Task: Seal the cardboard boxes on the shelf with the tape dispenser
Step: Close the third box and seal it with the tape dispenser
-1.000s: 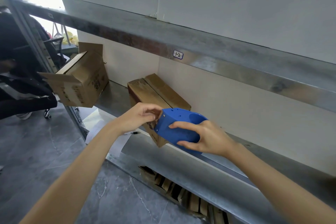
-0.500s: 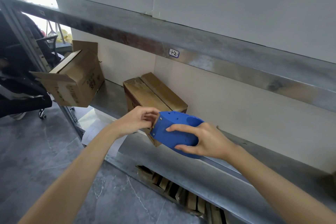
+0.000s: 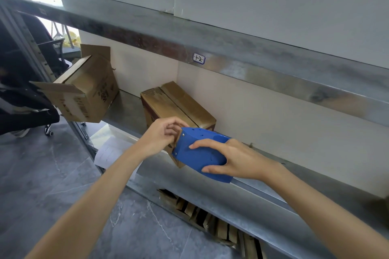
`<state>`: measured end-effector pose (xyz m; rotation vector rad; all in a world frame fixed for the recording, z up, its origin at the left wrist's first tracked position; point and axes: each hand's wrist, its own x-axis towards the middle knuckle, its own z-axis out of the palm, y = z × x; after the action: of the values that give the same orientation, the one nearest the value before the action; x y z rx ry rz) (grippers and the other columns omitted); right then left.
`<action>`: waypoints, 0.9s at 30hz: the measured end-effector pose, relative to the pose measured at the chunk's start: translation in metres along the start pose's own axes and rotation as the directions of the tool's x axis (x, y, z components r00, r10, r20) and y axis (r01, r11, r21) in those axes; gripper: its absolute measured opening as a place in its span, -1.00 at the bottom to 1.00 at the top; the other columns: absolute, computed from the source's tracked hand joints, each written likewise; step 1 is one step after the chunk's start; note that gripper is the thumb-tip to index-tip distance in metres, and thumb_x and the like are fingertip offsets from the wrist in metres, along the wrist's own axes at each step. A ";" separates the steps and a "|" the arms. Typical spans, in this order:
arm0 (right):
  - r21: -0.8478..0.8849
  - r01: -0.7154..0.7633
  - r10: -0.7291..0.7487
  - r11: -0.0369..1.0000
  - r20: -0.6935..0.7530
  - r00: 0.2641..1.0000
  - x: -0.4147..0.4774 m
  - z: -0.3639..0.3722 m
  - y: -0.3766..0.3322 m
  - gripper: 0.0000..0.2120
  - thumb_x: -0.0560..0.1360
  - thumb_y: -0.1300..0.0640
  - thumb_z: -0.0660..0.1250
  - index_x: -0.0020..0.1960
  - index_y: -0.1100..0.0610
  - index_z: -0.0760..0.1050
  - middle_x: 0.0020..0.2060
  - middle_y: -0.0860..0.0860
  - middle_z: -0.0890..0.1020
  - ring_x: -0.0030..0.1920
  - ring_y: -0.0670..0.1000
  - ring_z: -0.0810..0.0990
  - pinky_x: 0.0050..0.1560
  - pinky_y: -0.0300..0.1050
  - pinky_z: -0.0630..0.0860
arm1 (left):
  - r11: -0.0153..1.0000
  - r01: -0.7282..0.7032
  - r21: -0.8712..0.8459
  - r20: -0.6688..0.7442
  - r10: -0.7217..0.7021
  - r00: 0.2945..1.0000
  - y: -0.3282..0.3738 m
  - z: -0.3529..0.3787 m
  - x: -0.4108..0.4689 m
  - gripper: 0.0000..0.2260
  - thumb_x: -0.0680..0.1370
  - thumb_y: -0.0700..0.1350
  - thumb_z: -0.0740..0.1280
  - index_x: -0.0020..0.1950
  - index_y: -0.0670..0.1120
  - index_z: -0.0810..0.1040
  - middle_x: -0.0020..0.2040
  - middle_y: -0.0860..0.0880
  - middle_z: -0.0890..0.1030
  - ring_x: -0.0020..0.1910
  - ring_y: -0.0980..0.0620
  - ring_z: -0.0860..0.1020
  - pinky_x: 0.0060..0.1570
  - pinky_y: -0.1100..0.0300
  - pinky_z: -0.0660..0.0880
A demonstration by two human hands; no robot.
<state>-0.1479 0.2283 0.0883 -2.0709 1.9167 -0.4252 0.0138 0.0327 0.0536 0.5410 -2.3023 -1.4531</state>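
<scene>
Right hand (image 3: 237, 162) grips the tape dispenser (image 3: 200, 153), left hand (image 3: 163, 134) pinches its tape end (image 3: 178, 137); closed cardboard box (image 3: 189, 101) just beyond, seam (image 3: 179, 107) running away.

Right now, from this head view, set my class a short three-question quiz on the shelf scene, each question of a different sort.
1. True or false: the right hand grips the blue tape dispenser.
2. The left hand has its fingers curled: A) at the dispenser's front end, B) at the dispenser's rear end, C) round nothing, hanging free.
3. Fill in: in this view, the closed cardboard box sits to the ___ of the open-flapped cardboard box.
Key: 1 true; 2 A; 3 right.
</scene>
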 end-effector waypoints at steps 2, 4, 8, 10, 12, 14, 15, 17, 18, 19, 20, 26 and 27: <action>0.049 -0.014 0.014 0.999 0.005 1.000 0.003 -0.005 0.002 -0.56 0.57 -0.09 0.35 0.38 -0.31 0.28 -0.08 -0.48 0.42 -0.21 -0.25 0.48 -0.25 -0.41 0.33 | 1.000 -0.017 0.018 -0.057 0.018 0.998 0.001 0.001 0.002 -0.52 0.45 -0.56 0.22 0.02 0.00 0.62 -0.10 0.04 0.68 -0.12 0.11 0.64 -0.11 0.24 0.57; 0.068 -0.022 0.022 0.997 0.007 1.000 0.005 -0.011 0.004 -0.57 0.57 -0.09 0.35 0.37 -0.31 0.30 -0.12 -0.41 0.47 -0.27 -0.15 0.49 -0.28 -0.38 0.34 | 1.000 -0.005 0.017 -0.097 0.007 0.995 0.001 0.002 0.002 -0.50 0.46 -0.56 0.22 0.00 0.04 0.61 -0.18 0.17 0.66 -0.15 0.18 0.62 -0.13 0.33 0.54; 0.059 -0.026 0.026 0.998 -0.005 1.000 0.010 -0.016 0.009 -0.57 0.55 -0.07 0.38 0.35 -0.30 0.33 -0.18 -0.36 0.51 -0.34 -0.09 0.48 -0.32 -0.40 0.34 | 1.000 -0.006 0.022 -0.135 0.009 0.991 0.002 0.003 0.001 -0.57 0.49 -0.52 0.29 0.02 0.03 0.62 -0.16 0.04 0.65 -0.17 0.15 0.63 -0.14 0.33 0.54; 0.067 -0.037 0.037 0.997 -0.009 0.999 0.006 -0.017 0.013 -0.57 0.54 -0.07 0.39 0.34 -0.30 0.35 -0.23 -0.26 0.53 -0.35 -0.07 0.48 -0.33 -0.38 0.34 | 1.000 -0.006 0.021 -0.159 0.010 0.987 -0.004 -0.008 -0.004 -0.64 0.49 -0.44 0.37 0.05 0.02 0.63 -0.19 0.00 0.65 -0.20 0.09 0.64 -0.12 0.32 0.53; 0.076 -0.066 0.067 0.995 -0.014 0.998 -0.004 -0.020 0.024 -0.58 0.54 -0.05 0.40 0.34 -0.28 0.38 -0.30 -0.28 0.53 -0.39 -0.07 0.48 -0.36 -0.36 0.34 | 0.999 0.014 0.032 -0.211 -0.007 0.977 -0.015 -0.028 -0.012 -0.66 0.48 -0.38 0.42 0.06 0.04 0.64 -0.21 -0.01 0.66 -0.22 0.06 0.65 -0.07 0.33 0.52; 0.079 -0.114 0.118 0.990 -0.048 0.992 -0.017 -0.025 0.038 -0.58 0.53 -0.06 0.42 0.34 -0.27 0.40 -0.36 -0.30 0.52 -0.43 -0.06 0.46 -0.38 -0.36 0.32 | 0.998 0.044 0.043 -0.250 -0.032 0.968 -0.025 -0.045 -0.022 -0.67 0.49 -0.36 0.43 0.07 0.06 0.64 -0.20 -0.01 0.66 -0.20 0.07 0.65 -0.04 0.33 0.51; 0.072 -0.130 0.135 0.989 -0.063 0.989 -0.022 -0.028 0.044 -0.58 0.52 -0.06 0.43 0.33 -0.28 0.41 -0.39 -0.26 0.51 -0.44 -0.05 0.45 -0.38 -0.36 0.31 | 0.998 0.051 0.047 -0.254 -0.037 0.967 -0.027 -0.047 -0.026 -0.68 0.50 -0.36 0.42 0.07 0.06 0.64 -0.19 -0.01 0.65 -0.19 0.07 0.64 -0.04 0.34 0.50; 0.038 -0.141 0.144 0.989 -0.068 0.987 -0.028 -0.030 0.052 -0.57 0.51 -0.06 0.44 0.31 -0.30 0.42 -0.45 -0.18 0.47 -0.46 -0.03 0.42 -0.40 -0.36 0.28 | 0.997 0.053 0.055 -0.236 -0.039 0.971 -0.027 -0.040 -0.028 -0.69 0.53 -0.36 0.39 0.10 0.03 0.64 -0.19 0.00 0.62 -0.18 0.06 0.62 -0.03 0.31 0.51; 0.017 -0.147 0.148 0.989 -0.070 0.986 -0.032 -0.030 0.054 -0.57 0.50 -0.05 0.44 0.31 -0.30 0.42 -0.47 -0.16 0.46 -0.47 -0.03 0.41 -0.41 -0.35 0.27 | 0.998 0.059 0.033 -0.224 -0.050 0.973 -0.028 -0.034 -0.027 -0.70 0.54 -0.36 0.38 0.11 0.02 0.64 -0.20 0.02 0.62 -0.18 0.05 0.63 -0.01 0.26 0.53; -0.002 -0.156 0.156 0.988 -0.076 0.985 -0.034 -0.030 0.056 -0.57 0.50 -0.05 0.44 0.30 -0.31 0.42 -0.48 -0.16 0.45 -0.47 -0.03 0.40 -0.41 -0.34 0.27 | 0.998 0.065 0.004 -0.222 -0.062 0.973 -0.027 -0.028 -0.026 -0.71 0.54 -0.34 0.38 0.13 0.00 0.64 -0.21 0.04 0.61 -0.17 0.06 0.63 0.01 0.20 0.54; -0.016 -0.164 0.163 0.986 -0.085 0.983 -0.036 -0.030 0.058 -0.57 0.50 -0.05 0.44 0.29 -0.33 0.41 -0.48 -0.15 0.44 -0.47 -0.02 0.39 -0.41 -0.33 0.27 | 0.997 0.068 -0.024 -0.223 -0.072 0.972 -0.026 -0.023 -0.026 -0.72 0.54 -0.32 0.40 0.14 0.00 0.65 -0.20 0.05 0.62 -0.18 0.07 0.63 0.01 0.18 0.54; -0.045 -0.168 0.164 0.985 -0.082 0.983 -0.046 -0.023 0.063 -0.50 0.47 -0.12 0.44 0.31 -0.41 0.31 -0.47 -0.10 0.44 -0.44 -0.02 0.39 -0.39 -0.32 0.30 | 0.999 0.046 0.012 -0.298 -0.041 0.954 -0.032 -0.010 -0.024 -0.71 0.53 -0.26 0.44 0.08 0.14 0.63 -0.19 0.08 0.62 -0.20 0.09 0.61 -0.06 0.35 0.49; -0.047 -0.162 0.159 0.986 -0.067 0.985 -0.047 -0.022 0.062 -0.49 0.47 -0.13 0.43 0.32 -0.41 0.30 -0.44 -0.11 0.47 -0.42 -0.03 0.40 -0.37 -0.33 0.31 | 0.998 0.052 0.022 -0.303 -0.043 0.952 -0.033 -0.010 -0.023 -0.70 0.53 -0.26 0.44 0.08 0.15 0.63 -0.18 0.08 0.62 -0.19 0.09 0.61 -0.06 0.35 0.49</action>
<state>-0.2170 0.2707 0.0826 -1.9365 2.1337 -0.4117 0.0430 0.0233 0.0251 0.7745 -2.0841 -1.2586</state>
